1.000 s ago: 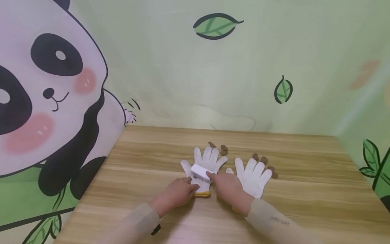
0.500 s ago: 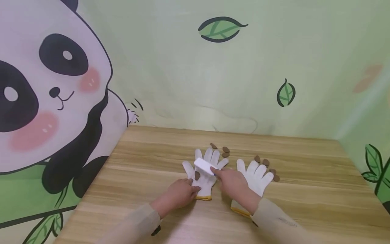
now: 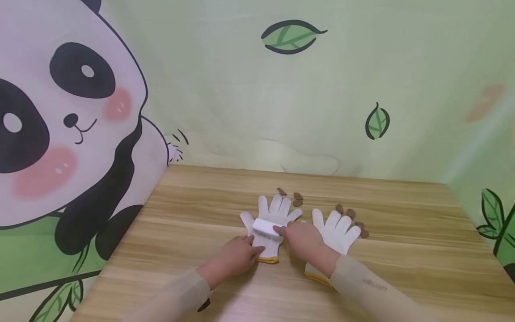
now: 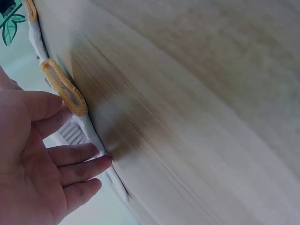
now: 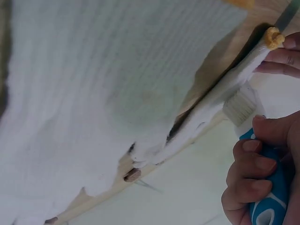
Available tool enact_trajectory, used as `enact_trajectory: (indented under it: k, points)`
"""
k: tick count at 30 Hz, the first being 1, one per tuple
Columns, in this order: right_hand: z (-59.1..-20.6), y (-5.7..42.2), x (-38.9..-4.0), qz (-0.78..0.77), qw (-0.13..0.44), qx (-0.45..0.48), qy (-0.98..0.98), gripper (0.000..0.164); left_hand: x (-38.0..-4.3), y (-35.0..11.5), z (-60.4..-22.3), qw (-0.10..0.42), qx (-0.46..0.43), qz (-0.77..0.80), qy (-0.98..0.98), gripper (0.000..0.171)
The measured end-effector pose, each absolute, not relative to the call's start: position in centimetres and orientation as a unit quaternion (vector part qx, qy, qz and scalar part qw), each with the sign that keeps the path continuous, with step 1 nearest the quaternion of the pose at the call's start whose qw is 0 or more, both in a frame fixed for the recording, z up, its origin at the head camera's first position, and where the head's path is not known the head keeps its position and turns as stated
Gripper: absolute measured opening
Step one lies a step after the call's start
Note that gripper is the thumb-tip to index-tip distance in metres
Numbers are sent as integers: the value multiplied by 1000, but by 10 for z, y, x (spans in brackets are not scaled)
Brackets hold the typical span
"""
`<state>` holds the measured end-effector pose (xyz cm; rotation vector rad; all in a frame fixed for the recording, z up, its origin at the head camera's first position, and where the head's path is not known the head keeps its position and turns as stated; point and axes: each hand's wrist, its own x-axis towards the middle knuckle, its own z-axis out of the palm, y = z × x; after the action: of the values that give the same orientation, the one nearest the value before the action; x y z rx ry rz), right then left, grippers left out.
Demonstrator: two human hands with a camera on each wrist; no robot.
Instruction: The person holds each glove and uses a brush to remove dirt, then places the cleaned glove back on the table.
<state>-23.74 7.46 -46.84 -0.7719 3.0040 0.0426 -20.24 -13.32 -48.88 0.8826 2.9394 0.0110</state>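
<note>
A white knitted glove (image 3: 272, 251) with a yellow cuff lies flat, fingers spread. My left hand (image 3: 236, 256) rests on its lower left side; in the left wrist view, the left hand's fingers (image 4: 79, 171) look mostly straight, touching the glove's edge. My right hand (image 3: 306, 243) grips a scrubbing brush (image 3: 264, 226) by its blue handle (image 5: 271, 199). The brush's pale bristles (image 5: 239, 107) face down onto the glove's palm. Under my right forearm is a second white glove (image 3: 339, 232), partly covered.
Small brown pieces (image 3: 297, 196) lie beyond the left glove's fingertips. More brown pieces (image 3: 351, 213) lie by the second glove's fingers. The wood-grain table (image 3: 193, 201) meets a green wall (image 3: 225, 89) printed with a panda and leaves.
Half a second ago the brush was farther up and right, exposing a brown patch or piece on the palm. Now it is lower and left, covering that spot. My left hand has barely moved.
</note>
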Motion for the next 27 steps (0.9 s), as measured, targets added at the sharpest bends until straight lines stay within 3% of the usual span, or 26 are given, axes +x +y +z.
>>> enact_trajectory:
  k: [4, 12, 20, 27]
  points:
    - [-467, 72, -249, 0, 36, -231, 972, 52, -206, -137, -488, 28, 286, -12, 958, 30]
    - [-461, 95, -260, -36, -11, -199, 979, 51, -206, -138, -488, 57, 284, -15, 957, 32]
    - [-455, 97, -249, -85, -40, -224, 970, 43, -219, -142, -488, -34, 313, 26, 949, 21]
    - [-456, 97, -243, -101, -4, -207, 973, 43, -230, -131, -488, -9, 310, 55, 949, 27]
